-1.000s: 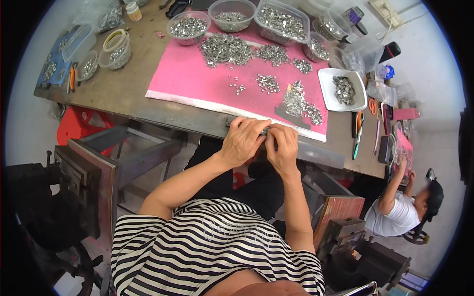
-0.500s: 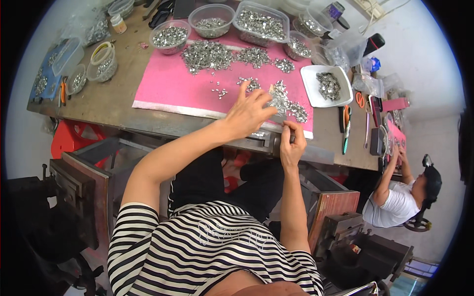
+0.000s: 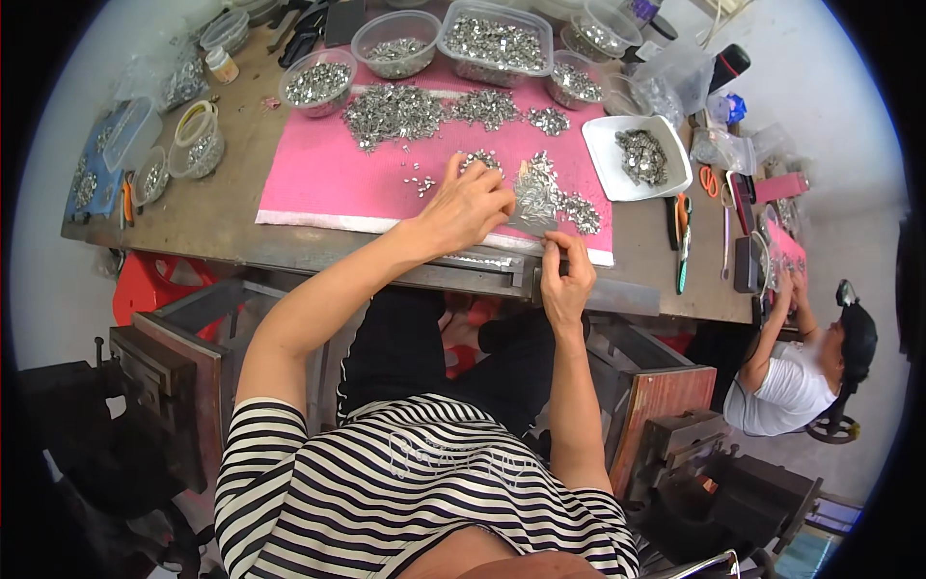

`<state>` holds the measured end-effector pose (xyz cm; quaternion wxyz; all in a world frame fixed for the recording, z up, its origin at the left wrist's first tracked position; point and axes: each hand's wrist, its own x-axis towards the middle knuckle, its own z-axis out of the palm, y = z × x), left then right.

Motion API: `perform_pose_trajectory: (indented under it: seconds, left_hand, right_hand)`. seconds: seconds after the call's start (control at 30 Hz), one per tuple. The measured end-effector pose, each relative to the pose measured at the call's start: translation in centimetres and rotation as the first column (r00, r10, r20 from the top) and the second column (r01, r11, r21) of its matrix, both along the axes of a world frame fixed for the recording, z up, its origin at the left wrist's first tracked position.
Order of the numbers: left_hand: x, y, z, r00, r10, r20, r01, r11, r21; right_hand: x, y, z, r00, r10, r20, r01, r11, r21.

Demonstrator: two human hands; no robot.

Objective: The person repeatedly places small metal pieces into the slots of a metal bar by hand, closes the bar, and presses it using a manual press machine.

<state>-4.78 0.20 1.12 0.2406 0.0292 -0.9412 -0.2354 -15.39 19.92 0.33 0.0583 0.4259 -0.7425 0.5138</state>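
My right hand [image 3: 567, 275] is at the front edge of the pink mat [image 3: 328, 179], its thumb and fingertips pinching the corner of a thin, flat grey plate [image 3: 532, 228]. Just left of that plate is my left hand [image 3: 465, 205], palm down with bent fingers drawn together; whatever lies under its fingertips is hidden. A heap of slim silver metal pieces [image 3: 536, 191] lies beyond the plate, and a smaller silver pile [image 3: 580, 213] sits to its right. Past my left fingers shows another small pile of metal pieces [image 3: 479, 160], partly covered by the hand.
Larger heaps of metal pieces [image 3: 394, 114] spread over the mat's far side, before several clear tubs [image 3: 318, 85]. A white tray [image 3: 600, 159] of pieces stands right, near pliers [image 3: 684, 241] and orange-handled scissors [image 3: 709, 180]. Another person [image 3: 786, 386] works at the far right.
My left hand has moved left, off the plate, and its spread fingers have drawn together. The right hand keeps its pinch on the plate. The whole view has shifted slightly.
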Motion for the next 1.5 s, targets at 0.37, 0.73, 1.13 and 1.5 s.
perform_pose_trajectory:
  seconds: [0.37, 0.73, 1.13, 1.5]
  left_hand:
    - [-2.3, 0.1, 0.2, 0.979, -0.126, 0.158, 0.147, 0.981, -0.125]
    - [0.0, 0.9, 1.4, 0.964, -0.028, 0.266, 0.132, 0.916, -0.38]
    - [3.1, 1.7, 2.0, 0.995, -0.069, -0.068, 0.089, 0.925, 0.37]
    - [6.0, 4.7, 1.4, 0.992, -0.014, -0.122, 0.076, 0.853, 0.516]
  right_hand:
    - [0.0, 0.0, -0.2, 1.0, -0.012, -0.018, 0.012, 1.0, 0.002]
    - [-3.5, -0.8, 2.4, 0.92, 0.248, -0.302, -0.176, 0.954, 0.243]
    - [-5.6, -3.1, 3.5, 0.709, 0.539, -0.454, -0.32, 0.821, 0.473]
    - [2.0, -1.0, 2.9, 0.924, 0.353, 0.15, -0.371, 0.921, 0.119]
